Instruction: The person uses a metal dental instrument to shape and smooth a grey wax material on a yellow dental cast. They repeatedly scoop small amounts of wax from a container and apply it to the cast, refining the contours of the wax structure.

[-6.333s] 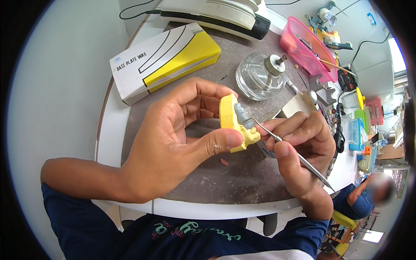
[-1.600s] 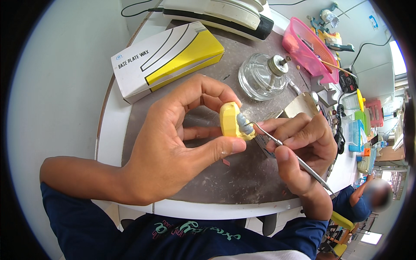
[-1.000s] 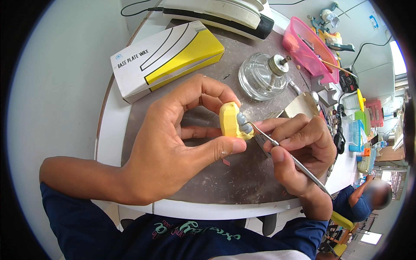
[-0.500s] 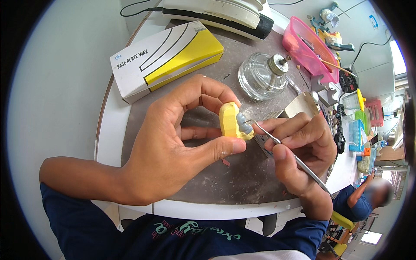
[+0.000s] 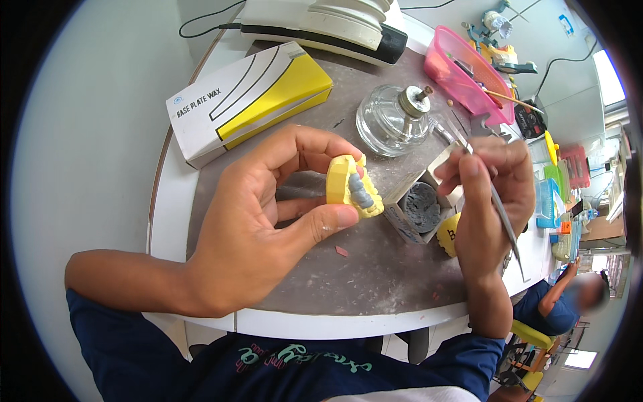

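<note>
My left hand holds a yellow dental cast between thumb and fingers above the bench. Grey wax covers several teeth along one side of the cast. To the right, my right hand is closed on a thin metal wax carver, its hooked lower end pointing toward the bench edge and its other end up by the fingers. Below and left of that hand, an opened small box shows a round block of dark grey wax. A yellow scalloped piece sits beside it, partly behind my right wrist.
A glass spirit burner stands beyond the cast. A white and yellow carton lies at the left, a white appliance at the back. The pink basket holds tools. Another person sits at the far right.
My right hand has pulled the carver away from the cast, up and to the right, and turned it. The cast has tilted slightly in my left hand. The box of grey wax has come into sight.
</note>
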The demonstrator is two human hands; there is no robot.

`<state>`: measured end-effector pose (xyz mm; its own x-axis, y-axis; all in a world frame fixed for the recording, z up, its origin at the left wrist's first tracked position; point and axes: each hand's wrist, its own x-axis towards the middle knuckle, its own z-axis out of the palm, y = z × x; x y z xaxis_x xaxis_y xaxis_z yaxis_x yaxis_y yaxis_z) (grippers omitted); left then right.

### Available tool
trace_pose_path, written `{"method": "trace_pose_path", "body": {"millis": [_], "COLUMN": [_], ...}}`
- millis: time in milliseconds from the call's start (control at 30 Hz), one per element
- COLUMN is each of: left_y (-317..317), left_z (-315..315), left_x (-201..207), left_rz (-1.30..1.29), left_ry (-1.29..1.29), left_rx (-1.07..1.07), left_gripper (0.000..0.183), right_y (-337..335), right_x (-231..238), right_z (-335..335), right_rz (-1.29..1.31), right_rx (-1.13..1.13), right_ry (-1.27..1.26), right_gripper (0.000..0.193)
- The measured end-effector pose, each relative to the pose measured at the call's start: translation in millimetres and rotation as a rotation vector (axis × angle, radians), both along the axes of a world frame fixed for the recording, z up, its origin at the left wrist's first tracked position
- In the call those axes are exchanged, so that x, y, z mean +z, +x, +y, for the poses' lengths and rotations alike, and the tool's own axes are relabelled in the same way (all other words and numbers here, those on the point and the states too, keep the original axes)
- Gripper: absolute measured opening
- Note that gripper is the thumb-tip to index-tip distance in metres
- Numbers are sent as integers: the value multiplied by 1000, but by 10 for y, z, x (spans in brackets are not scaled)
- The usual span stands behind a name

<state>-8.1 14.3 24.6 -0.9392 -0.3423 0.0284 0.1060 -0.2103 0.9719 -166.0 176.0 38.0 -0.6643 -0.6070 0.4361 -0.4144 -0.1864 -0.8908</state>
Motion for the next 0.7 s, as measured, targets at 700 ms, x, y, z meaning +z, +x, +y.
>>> {"method": "trace_pose_path", "body": {"millis": [700], "left_y": [-10], "left_z": [-14], "left_x": [57], "left_rz": [-96], "left_ry": [28], "left_rx": [-4], "left_gripper": [42], "right_y": [-198], "right_x": [98], "right_z": [-127], "right_rz": [-25], "right_rx": [-154], "right_ry": [85], "right_gripper": [16]}}
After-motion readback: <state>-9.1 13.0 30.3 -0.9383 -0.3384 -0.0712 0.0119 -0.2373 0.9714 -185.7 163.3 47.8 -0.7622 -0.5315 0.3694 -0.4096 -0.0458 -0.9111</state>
